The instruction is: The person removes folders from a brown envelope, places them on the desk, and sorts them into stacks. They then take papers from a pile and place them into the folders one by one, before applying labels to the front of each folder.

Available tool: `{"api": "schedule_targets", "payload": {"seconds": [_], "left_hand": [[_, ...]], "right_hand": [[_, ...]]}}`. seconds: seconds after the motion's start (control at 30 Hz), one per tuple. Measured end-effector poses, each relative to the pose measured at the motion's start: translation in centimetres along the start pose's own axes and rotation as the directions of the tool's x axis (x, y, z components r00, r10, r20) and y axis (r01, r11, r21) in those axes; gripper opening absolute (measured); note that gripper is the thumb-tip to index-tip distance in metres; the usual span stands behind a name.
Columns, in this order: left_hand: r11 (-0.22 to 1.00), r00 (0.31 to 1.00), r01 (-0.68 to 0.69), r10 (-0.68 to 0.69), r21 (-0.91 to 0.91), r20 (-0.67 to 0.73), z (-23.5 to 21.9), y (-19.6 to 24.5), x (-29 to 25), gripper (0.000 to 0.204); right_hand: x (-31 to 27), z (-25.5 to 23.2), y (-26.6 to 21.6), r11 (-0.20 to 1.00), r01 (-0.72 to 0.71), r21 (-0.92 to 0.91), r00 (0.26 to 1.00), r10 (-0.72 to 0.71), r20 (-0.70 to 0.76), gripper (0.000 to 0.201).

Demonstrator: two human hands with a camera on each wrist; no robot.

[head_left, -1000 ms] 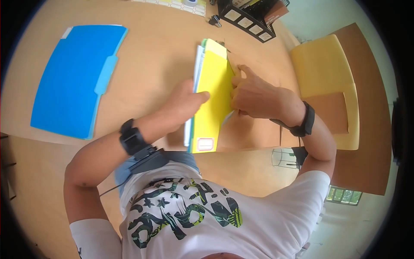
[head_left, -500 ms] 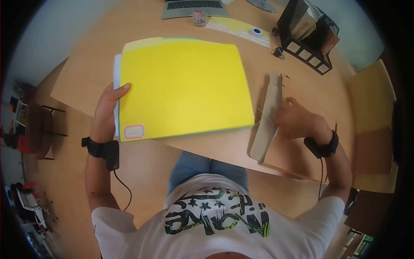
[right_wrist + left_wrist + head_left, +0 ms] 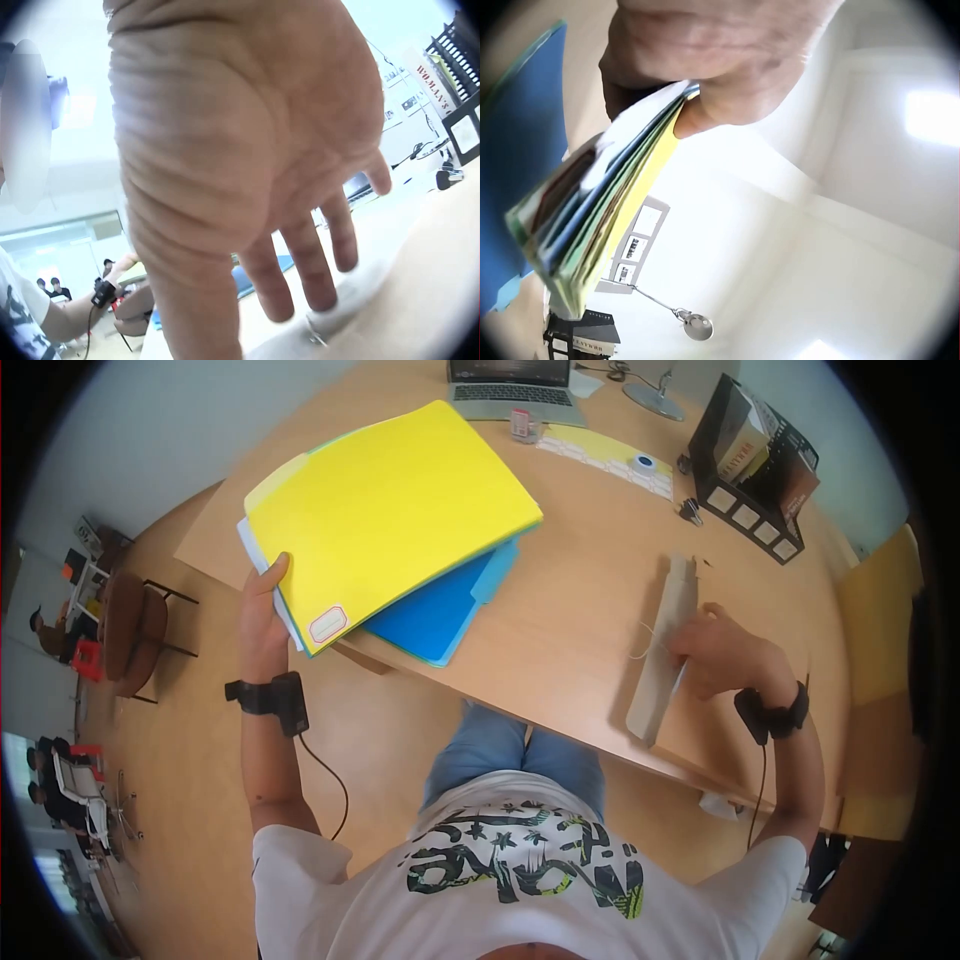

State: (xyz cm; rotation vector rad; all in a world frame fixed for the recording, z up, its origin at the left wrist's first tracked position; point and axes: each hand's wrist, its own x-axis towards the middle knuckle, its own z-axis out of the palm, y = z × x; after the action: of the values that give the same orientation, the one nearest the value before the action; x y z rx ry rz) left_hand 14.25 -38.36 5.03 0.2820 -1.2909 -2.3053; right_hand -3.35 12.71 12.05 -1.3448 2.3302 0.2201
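The left hand point(image 3: 266, 628) grips a stack of folders by its lower left corner, thumb on the yellow folder point(image 3: 390, 510) on top. In the left wrist view, several coloured layers show along the edge of the stack point(image 3: 619, 202). Partly under it lies a blue folder point(image 3: 435, 615) on the desk. The right hand point(image 3: 728, 652) is over a brown paper envelope with a grey-beige flap point(image 3: 662, 660) and a loose string; in the right wrist view its fingers hang extended, holding nothing visible. Exactly what its fingertips touch is hidden.
A laptop point(image 3: 515, 398), a small clear container point(image 3: 522, 428), a yellow-and-white strip point(image 3: 600, 455) and a black clip point(image 3: 690, 511) lie toward the back. At the back right stands a black file rack point(image 3: 740, 510) with books. The desk's front edge is near the body.
The left hand has carried the yellow-topped stack leftward, turned it flatter and tilted it over the blue folder. The right hand has stayed by the envelope. The head view has shifted.
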Motion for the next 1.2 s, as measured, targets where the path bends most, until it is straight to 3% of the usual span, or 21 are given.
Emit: {"api": "schedule_targets", "payload": {"seconds": [0.07, 0.1, 0.17, 0.23, 0.33, 0.4, 0.43, 0.5, 0.53, 0.6, 0.7, 0.77, 0.8, 0.9, 0.97, 1.0, 1.1, 1.2], "left_hand": [[0.997, 0.998, -0.033, 0.029, 0.075, 0.054, -0.6, 1.1, 0.7, 0.047], [0.992, 0.993, -0.020, 0.006, 0.121, 0.119, -0.7, 1.9, 1.3, 0.047], [0.976, 0.967, 0.001, -0.057, 0.219, 0.248, 0.2, 4.1, 2.5, 0.048], [0.945, 0.932, 0.016, -0.132, 0.325, 0.339, 1.6, 5.9, 4.1, 0.048], [0.854, 0.874, -0.054, -0.210, 0.517, 0.439, 5.4, 7.8, 4.5, 0.052], [0.764, 0.821, -0.075, -0.318, 0.641, 0.475, 6.2, 9.0, 6.0, 0.054], [0.727, 0.822, -0.089, -0.331, 0.680, 0.462, 6.9, 9.4, 5.9, 0.054], [0.658, 0.830, -0.118, -0.347, 0.744, 0.437, 8.0, 10.2, 5.6, 0.055], [0.619, 0.803, -0.128, -0.393, 0.775, 0.447, 8.1, 10.3, 5.8, 0.055], [0.534, 0.740, -0.149, -0.497, 0.832, 0.452, 8.4, 10.7, 7.3, 0.054], [0.312, 0.754, -0.383, -0.437, 0.869, 0.490, 9.3, 10.3, 9.6, 0.058], [0.210, 0.833, -0.505, -0.137, 0.837, 0.536, 9.4, 10.2, 11.3, 0.059], [0.143, 0.836, -0.545, 0.022, 0.826, 0.548, 9.0, 10.0, 11.6, 0.059], [0.335, 0.886, -0.402, 0.378, 0.852, 0.270, 6.6, 8.8, 11.2, 0.059], [0.593, 0.995, -0.098, 0.040, 0.799, 0.092, 6.0, 6.3, 8.3, 0.060], [0.667, 0.989, 0.079, -0.148, 0.741, 0.028, 5.6, 5.0, 6.9, 0.060], [0.883, 0.927, 0.309, -0.363, 0.354, 0.097, 3.6, 1.2, 5.8, 0.054], [0.639, 0.934, 0.089, -0.320, 0.764, 0.158, 0.3, -0.8, 7.7, 0.043]], "right_hand": [[0.1, -1.8, -0.8, 0.991, 0.113, 0.067, 0.978, -0.100, -0.183, 0.057], [0.9, -2.4, -1.2, 0.981, 0.148, 0.123, 0.916, -0.089, -0.391, 0.066], [3.5, -4.2, -2.4, 0.944, 0.247, 0.217, 0.673, -0.006, -0.740, 0.083], [6.0, -7.1, -4.2, 0.961, 0.230, 0.151, 0.516, 0.011, -0.856, 0.088], [10.7, -9.1, -6.6, 0.850, 0.329, 0.411, 0.557, 0.176, -0.811, 0.084], [11.0, -10.2, -6.2, 0.747, 0.355, 0.562, 0.828, 0.027, -0.559, 0.079], [11.1, -10.6, -5.9, 0.697, 0.335, 0.634, 0.913, -0.074, -0.402, 0.077], [11.9, -8.5, -5.0, 0.554, 0.365, 0.748, 0.930, -0.186, -0.316, 0.072], [12.2, -7.3, -5.5, 0.424, 0.301, 0.854, 0.954, -0.147, -0.263, 0.062], [13.2, -4.6, -5.9, 0.271, 0.283, 0.920, 0.950, -0.214, -0.229, 0.050], [12.8, -2.6, -8.1, 0.022, 0.264, 0.964, 0.959, -0.109, -0.260, 0.050], [12.4, -2.1, -9.4, -0.137, 0.272, 0.952, 0.960, -0.034, -0.279, 0.050], [12.5, -1.8, -9.5, -0.199, 0.278, 0.940, 0.960, 0.022, -0.280, 0.050], [13.0, -1.4, -10.4, -0.358, 0.352, 0.865, 0.935, 0.180, -0.306, 0.045], [14.7, -0.6, -11.0, -0.422, 0.420, 0.803, 0.904, 0.270, -0.331, 0.043], [15.9, -0.1, -11.4, -0.451, 0.456, 0.767, 0.885, 0.316, -0.341, 0.042], [18.9, 0.9, -14.4, -0.440, 0.477, 0.761, 0.863, 0.400, -0.309, 0.040], [21.7, 3.2, -16.5, -0.459, 0.433, 0.776, 0.857, 0.476, -0.197, 0.038]]}}
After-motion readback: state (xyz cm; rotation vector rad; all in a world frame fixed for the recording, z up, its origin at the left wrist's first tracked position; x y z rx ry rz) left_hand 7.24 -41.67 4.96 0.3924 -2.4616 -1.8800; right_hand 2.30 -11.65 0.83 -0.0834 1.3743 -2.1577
